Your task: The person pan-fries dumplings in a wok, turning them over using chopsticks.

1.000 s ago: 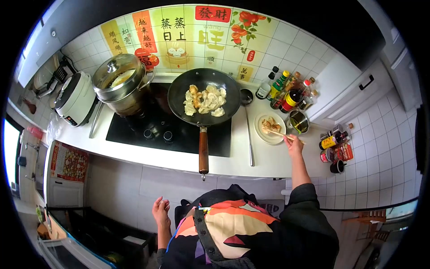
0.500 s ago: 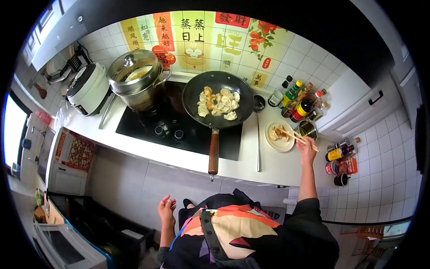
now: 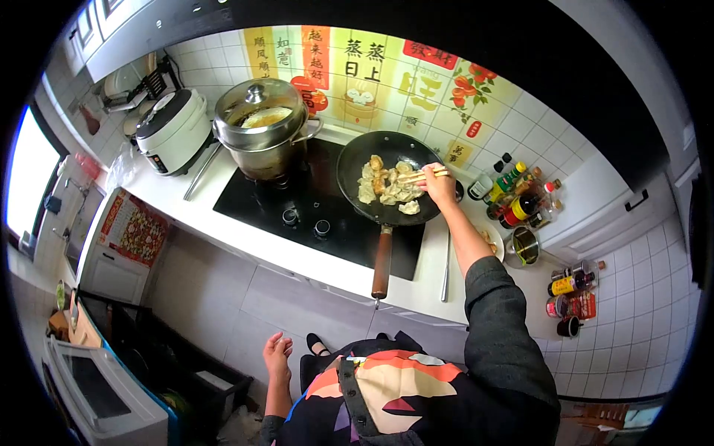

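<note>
My right hand is closed around wooden chopsticks over the right side of a black wok. The chopstick tips are among the dumplings, some pale and some browned; whether they pinch one I cannot tell. The wok sits on the black stovetop, its wooden handle toward me. My forearm partly hides a plate with a few dumplings on it. Low in front of my body, my left hand hangs with loosely bent fingers apart and holds nothing.
A lidded steel pot stands on the stovetop's left, beside a white rice cooker. Sauce bottles and a metal container are at the right. A long-handled ladle lies between wok and plate.
My right hand has moved left with the chopsticks, from the plate to the dumplings in the wok. The camera view has shifted, and my left hand remains low and away from the counter.
</note>
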Available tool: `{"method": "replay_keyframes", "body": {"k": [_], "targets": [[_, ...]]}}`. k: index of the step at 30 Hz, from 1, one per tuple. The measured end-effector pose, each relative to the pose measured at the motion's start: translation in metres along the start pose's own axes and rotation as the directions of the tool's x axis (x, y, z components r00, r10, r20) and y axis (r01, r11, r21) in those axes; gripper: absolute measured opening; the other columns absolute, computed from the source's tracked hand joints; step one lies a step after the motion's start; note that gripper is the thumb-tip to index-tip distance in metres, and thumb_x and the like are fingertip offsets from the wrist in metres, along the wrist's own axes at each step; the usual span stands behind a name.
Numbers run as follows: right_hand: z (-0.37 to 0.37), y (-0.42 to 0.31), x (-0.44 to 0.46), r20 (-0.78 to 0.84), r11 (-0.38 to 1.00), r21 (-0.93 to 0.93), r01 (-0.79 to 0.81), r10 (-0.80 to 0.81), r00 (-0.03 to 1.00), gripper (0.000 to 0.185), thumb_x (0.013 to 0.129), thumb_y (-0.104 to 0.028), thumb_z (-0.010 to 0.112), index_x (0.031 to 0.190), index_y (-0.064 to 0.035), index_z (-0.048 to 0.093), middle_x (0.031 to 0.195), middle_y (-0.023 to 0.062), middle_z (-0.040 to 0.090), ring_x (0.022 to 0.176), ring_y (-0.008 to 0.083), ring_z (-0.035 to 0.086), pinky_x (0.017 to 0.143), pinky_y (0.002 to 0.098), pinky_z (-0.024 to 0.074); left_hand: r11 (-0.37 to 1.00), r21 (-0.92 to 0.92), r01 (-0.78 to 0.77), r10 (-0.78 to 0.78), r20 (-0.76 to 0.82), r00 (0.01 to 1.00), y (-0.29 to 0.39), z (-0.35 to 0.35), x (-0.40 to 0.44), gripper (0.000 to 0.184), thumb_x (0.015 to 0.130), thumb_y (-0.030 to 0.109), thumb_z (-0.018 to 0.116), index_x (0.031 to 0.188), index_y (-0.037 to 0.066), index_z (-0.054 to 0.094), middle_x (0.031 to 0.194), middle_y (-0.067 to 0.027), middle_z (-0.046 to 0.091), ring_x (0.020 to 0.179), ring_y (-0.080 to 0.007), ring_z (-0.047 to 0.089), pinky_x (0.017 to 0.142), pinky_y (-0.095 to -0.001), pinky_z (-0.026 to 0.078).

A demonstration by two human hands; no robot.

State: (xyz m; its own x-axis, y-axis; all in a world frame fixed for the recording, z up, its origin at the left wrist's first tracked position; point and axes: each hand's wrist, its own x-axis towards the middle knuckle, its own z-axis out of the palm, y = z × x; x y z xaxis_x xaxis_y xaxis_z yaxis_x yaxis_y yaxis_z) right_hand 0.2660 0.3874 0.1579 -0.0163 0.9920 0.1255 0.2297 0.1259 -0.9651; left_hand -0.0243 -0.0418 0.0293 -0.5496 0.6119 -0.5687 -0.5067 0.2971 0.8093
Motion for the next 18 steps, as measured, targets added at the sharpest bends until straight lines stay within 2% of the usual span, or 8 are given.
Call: {"method": "replay_keyframes", "body": {"k": [2,6,8,10,11,14,16,18], "targets": [[0.013,0.002,0.009,-0.035,0.965,-0.259,0.047,-0.059,0.998,0.016,0.080,-0.015,0.044,0.081,-0.0012,0.051,0.068,0.0099,0.057,0.054,0.0161,0.058,0.046,0.0241,0.0473,1.000,-0.014,0.007,-0.007,-0.032,0.999,-0.001,-0.008,-0.004,0.021,0.077,0.006,0.046,0.098,0.005,0.048,0.077,-0.0042,0.056,0.069,-0.0107,0.053,0.059,-0.0213,0.041],[0.035,0.013,0.030,-0.072,0.927,-0.363,0.089,-0.123,0.990,0.021,0.077,-0.021,0.044,0.071,-0.0024,0.053,0.054,0.0093,0.058,0.051,0.0180,0.059,0.050,0.0280,0.0473,0.999,-0.037,0.025,-0.028,-0.079,0.996,-0.009,-0.018,-0.007,0.021,0.077,0.007,0.046,0.098,0.006,0.048,0.077,-0.0040,0.056,0.069,-0.0107,0.053,0.059,-0.0211,0.041],[0.043,0.018,0.039,-0.075,0.952,-0.297,0.076,-0.102,0.992,0.023,0.077,-0.023,0.044,0.071,-0.0022,0.052,0.052,0.0089,0.057,0.049,0.0177,0.059,0.050,0.0289,0.0475,0.998,-0.056,0.021,-0.026,-0.086,0.996,-0.011,-0.019,-0.010,0.021,0.077,0.007,0.046,0.097,0.006,0.048,0.077,-0.0039,0.056,0.069,-0.0106,0.053,0.059,-0.0210,0.041],[0.042,0.021,0.053,-0.115,0.972,-0.235,0.006,-0.034,0.993,0.016,0.078,-0.016,0.047,0.078,-0.0012,0.053,0.066,0.0116,0.057,0.051,0.0168,0.058,0.044,0.0253,0.0479,0.997,-0.071,0.020,-0.027,-0.100,0.995,-0.012,-0.019,-0.013,0.020,0.077,0.007,0.046,0.097,0.007,0.049,0.076,-0.0038,0.056,0.069,-0.0106,0.053,0.058,-0.0210,0.041],[0.041,0.009,0.047,-0.148,0.996,-0.059,-0.068,0.058,0.987,0.016,0.078,-0.016,0.047,0.079,-0.0014,0.053,0.069,0.0117,0.057,0.051,0.0177,0.058,0.044,0.0255,0.0485,0.997,-0.081,0.019,-0.028,-0.103,0.994,-0.012,-0.019,-0.013,0.020,0.077,0.006,0.046,0.097,0.007,0.049,0.076,-0.0038,0.056,0.069,-0.0106,0.053,0.058,-0.0209,0.041],[0.025,-0.007,0.043,-0.127,0.997,0.060,-0.057,0.064,0.990,0.015,0.079,-0.016,0.046,0.083,-0.0030,0.052,0.068,0.0107,0.057,0.055,0.0153,0.058,0.046,0.0246,0.0480,0.996,-0.080,0.032,-0.042,-0.124,0.991,-0.017,-0.021,-0.014,0.019,0.077,0.006,0.046,0.096,0.007,0.049,0.075,-0.0035,0.056,0.069,-0.0106,0.053,0.058,-0.0210,0.041],[0.020,-0.009,0.040,-0.090,0.995,0.006,-0.103,0.103,0.991,0.014,0.081,-0.016,0.044,0.084,-0.0043,0.051,0.071,0.0087,0.056,0.057,0.0138,0.058,0.047,0.0237,0.0475,0.996,-0.082,0.046,-0.056,-0.127,0.990,-0.019,-0.020,-0.015,0.019,0.077,0.006,0.046,0.096,0.007,0.049,0.075,-0.0034,0.056,0.069,-0.0107,0.053,0.058,-0.0210,0.041],[0.024,-0.010,0.031,0.066,0.998,-0.062,-0.019,0.023,0.998,0.013,0.082,-0.015,0.043,0.083,-0.0049,0.051,0.075,0.0067,0.056,0.058,0.0127,0.057,0.048,0.0230,0.0473,0.994,-0.086,0.061,-0.072,-0.126,0.989,-0.021,-0.018,-0.015,0.019,0.077,0.006,0.047,0.096,0.007,0.049,0.075,-0.0033,0.056,0.069,-0.0107,0.053,0.058,-0.0210,0.041]]}}
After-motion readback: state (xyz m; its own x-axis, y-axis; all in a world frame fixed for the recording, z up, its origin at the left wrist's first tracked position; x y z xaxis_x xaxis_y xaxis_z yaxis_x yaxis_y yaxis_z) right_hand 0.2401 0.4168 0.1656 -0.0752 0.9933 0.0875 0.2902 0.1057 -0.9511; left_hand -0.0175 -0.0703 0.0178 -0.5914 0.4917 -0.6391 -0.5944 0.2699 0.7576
